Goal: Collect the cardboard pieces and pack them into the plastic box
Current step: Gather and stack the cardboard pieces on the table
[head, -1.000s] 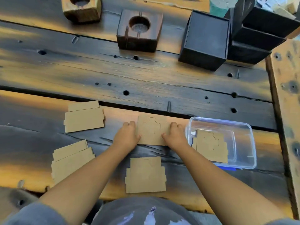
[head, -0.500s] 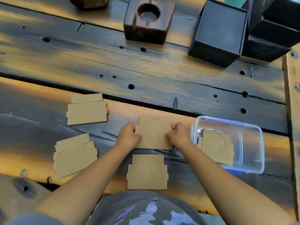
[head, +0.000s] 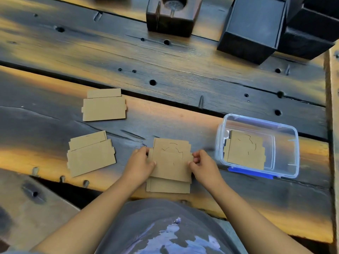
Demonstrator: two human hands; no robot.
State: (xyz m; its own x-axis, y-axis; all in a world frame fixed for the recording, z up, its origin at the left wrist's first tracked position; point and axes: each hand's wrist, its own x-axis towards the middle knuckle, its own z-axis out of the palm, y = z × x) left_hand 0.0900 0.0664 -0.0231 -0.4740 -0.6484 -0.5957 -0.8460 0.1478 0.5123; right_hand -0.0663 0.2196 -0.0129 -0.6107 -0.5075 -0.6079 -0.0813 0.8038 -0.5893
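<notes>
I hold a square cardboard piece with cut curves [head: 171, 160] by its two sides, my left hand [head: 141, 164] on its left edge and my right hand [head: 203, 165] on its right edge. It lies over the top of another cardboard piece [head: 167, 186] near the table's front edge. A clear plastic box [head: 286, 143] with a blue latch stands to the right with one cardboard piece [head: 244, 153] inside. Two more cardboard stacks lie to the left, a near stack [head: 90, 154] and a far stack [head: 104, 106].
The table is dark weathered planks [head: 183, 61] with holes and gaps. A dark wooden block with a round hole [head: 172, 17] and black boxes [head: 255, 28] stand at the back. A lighter wooden beam [head: 333, 125] runs along the right edge.
Both hands have drawn the held cardboard piece toward me, from the spot farther up the table onto the piece near the front edge. The view has shifted down.
</notes>
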